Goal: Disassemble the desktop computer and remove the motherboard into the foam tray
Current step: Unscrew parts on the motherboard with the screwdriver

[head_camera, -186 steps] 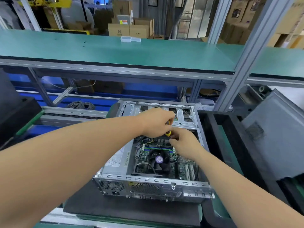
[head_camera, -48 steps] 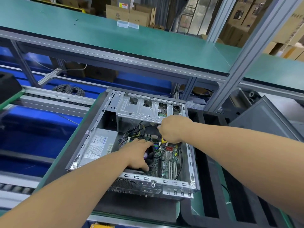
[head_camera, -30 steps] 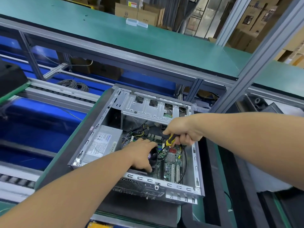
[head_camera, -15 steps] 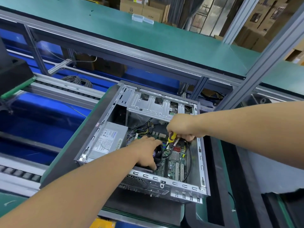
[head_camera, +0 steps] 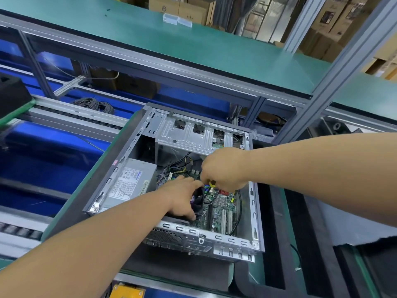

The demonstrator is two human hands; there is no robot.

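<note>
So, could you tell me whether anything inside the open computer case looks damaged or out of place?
Nothing stands out. The motherboard sits flat in the case; the left hand rests on the fan, and the right hand grips a yellow-handled screwdriver.

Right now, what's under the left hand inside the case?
The left hand rests on the black CPU fan, on the motherboard. The fan's middle and the board beneath are covered.

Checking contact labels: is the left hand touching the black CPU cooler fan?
Touching: head view shows left hand resting on the black CPU cooler fan.
</note>
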